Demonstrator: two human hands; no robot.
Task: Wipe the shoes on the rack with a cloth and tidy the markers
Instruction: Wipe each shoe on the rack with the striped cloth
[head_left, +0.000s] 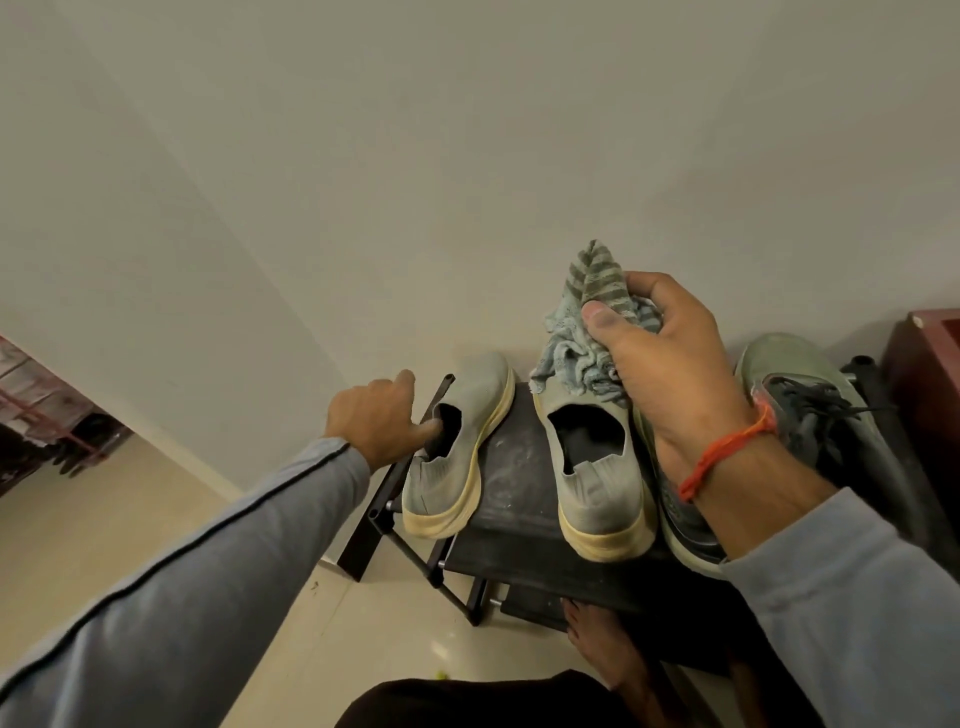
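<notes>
While right hand (670, 374) grips bunched cloth (582, 332) at frame centre, ready to wipe, I see left hand (382, 418) hooking fingers into shoe (457, 452), steadying it on rack (514, 467).

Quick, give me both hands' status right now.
Left hand: gripping the collar of the left grey shoe, thumb inside.
Right hand: holding the bunched cloth.
</notes>
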